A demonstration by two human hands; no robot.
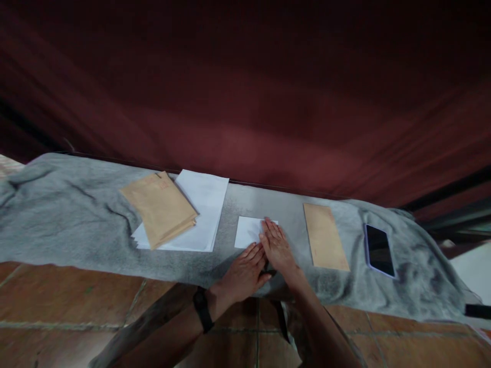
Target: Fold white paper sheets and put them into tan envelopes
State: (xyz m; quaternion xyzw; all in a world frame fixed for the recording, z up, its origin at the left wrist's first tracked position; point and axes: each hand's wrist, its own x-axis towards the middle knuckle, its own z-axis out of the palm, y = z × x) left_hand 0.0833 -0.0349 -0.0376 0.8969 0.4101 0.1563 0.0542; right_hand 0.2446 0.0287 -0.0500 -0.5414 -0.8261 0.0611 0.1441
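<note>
A small white folded sheet of paper [246, 231] lies on the grey cloth in front of me. My right hand [276, 248] rests flat over its right side, fingers stretched out and pointing away from me. At the paper's near edge lies my left hand [247, 271], palm down with fingers extended, its tips meeting the right hand. The two hands cover the paper's lower right part. To the left is a stack of white paper [209, 204], with several brown envelopes [161, 204] fanned on top of it. One more brown envelope [326, 236] lies alone to the right.
A phone [379, 249] with a dark screen and a purple edge lies at the right. Beneath everything is a rumpled grey cloth [76, 214]. A dark red curtain [245, 117] hangs along the far edge. Brown floor tiles [76, 296] show below.
</note>
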